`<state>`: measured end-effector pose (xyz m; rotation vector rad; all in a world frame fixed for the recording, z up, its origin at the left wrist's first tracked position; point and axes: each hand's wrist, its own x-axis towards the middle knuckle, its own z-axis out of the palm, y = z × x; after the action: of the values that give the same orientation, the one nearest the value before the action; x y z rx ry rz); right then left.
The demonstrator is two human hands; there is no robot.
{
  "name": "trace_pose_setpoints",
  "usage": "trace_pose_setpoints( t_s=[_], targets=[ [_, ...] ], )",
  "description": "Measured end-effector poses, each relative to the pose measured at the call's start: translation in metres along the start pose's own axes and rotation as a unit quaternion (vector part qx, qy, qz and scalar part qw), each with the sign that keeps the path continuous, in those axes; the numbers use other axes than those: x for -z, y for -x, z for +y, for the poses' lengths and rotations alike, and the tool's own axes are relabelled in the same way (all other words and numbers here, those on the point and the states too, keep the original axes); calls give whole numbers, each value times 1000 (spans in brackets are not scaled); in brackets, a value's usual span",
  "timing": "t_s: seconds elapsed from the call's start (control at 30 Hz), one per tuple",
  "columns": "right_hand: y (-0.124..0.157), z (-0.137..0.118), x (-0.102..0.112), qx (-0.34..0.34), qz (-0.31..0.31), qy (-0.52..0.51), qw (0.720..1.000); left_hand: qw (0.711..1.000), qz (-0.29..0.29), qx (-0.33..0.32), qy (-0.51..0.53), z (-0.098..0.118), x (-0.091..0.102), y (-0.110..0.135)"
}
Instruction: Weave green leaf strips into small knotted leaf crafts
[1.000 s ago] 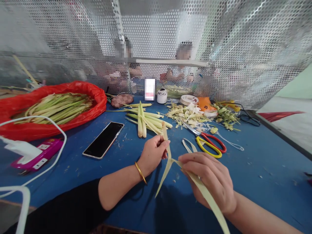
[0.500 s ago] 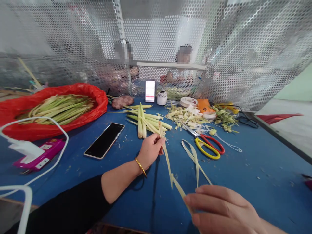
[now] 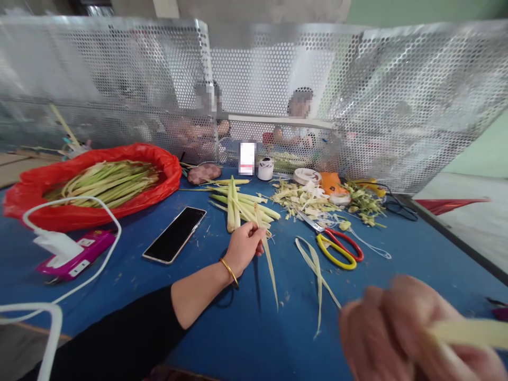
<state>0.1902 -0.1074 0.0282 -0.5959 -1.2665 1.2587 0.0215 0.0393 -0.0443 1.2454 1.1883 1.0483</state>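
My left hand (image 3: 245, 246), with a gold bangle at the wrist, is closed on a pale yellow plant-leaf strip (image 3: 271, 271) that hangs down towards me. Blurred by motion, my right hand (image 3: 408, 330) is closed at the lower right. From it another pale leaf strip (image 3: 472, 333) runs off to the right edge. Between the hands, folded loose strips (image 3: 316, 267) lie on the blue table. Just beyond my left hand is a small pile of green-white stalks (image 3: 233, 206). Scissors (image 3: 337, 246) with one red and one yellow handle lie to the right of the strips.
At left are a red bag (image 3: 166, 182) of leaf stalks, a purple power strip (image 3: 79, 259) with a white plug and cable, and a phone (image 3: 174, 235). Trimmings (image 3: 296, 198), a tape roll (image 3: 307, 176) and a white jar (image 3: 265, 169) stand before a perforated metal screen (image 3: 270, 69). Two people sit behind it.
My right hand has moved right and closed, carrying a strip away from the one in my left hand. My left hand keeps its grip. The view has tilted up a little.
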Motion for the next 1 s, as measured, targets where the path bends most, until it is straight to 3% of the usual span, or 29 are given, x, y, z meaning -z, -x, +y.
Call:
trace_pose_setpoints(
  t_s=[0.1,0.23,0.3,0.4,0.57,0.8,1.0],
  targets=[
    [-21,16,-1,-52,103,97,989,1000,-26,-1,8,4,0,6],
    [-54,48,11,-144,161,167,962,994,-108,-4,32,14,-2,21],
    [-64,60,17,-168,166,181,955,989,-141,-6,36,18,-3,27],
    [-67,71,19,-196,143,201,949,989,-144,-9,40,22,-2,31],
    [-58,81,18,-160,134,246,947,989,-136,4,53,19,-2,29],
    [-52,81,14,-253,115,141,950,986,-156,35,45,21,-5,33],
    [-49,77,13,-278,105,132,946,979,-201,-2,42,31,-2,37]
  ],
)
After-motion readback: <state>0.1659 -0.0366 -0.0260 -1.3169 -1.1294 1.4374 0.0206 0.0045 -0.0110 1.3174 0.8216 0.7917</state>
